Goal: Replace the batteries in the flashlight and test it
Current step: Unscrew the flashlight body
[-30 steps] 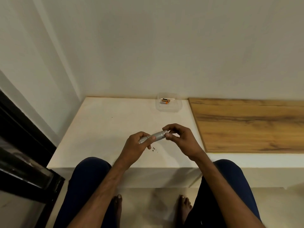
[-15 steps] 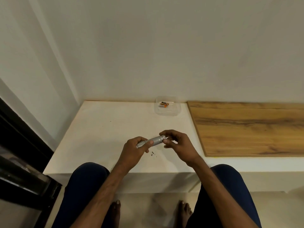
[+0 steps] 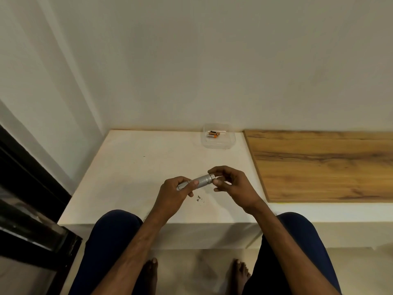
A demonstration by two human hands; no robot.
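Note:
A small silver flashlight (image 3: 202, 180) is held level above the white table (image 3: 131, 171). My left hand (image 3: 177, 191) grips its left part, thumb on top. My right hand (image 3: 230, 184) pinches the flashlight's right end with fingertips; what is between those fingers is hidden. A clear plastic container (image 3: 218, 136) at the table's back edge holds a few batteries (image 3: 212, 134) with orange ends.
A wooden board (image 3: 323, 165) lies to the right of the white table, against the wall. Small dark specks (image 3: 199, 198) lie on the table below the flashlight. A dark frame (image 3: 27, 209) stands at the left. My knees and bare feet are below the table's front edge.
The view has tilted a little, so the table sits lower in frame. Both hands keep the flashlight; the right fingers have shifted slightly at its right end.

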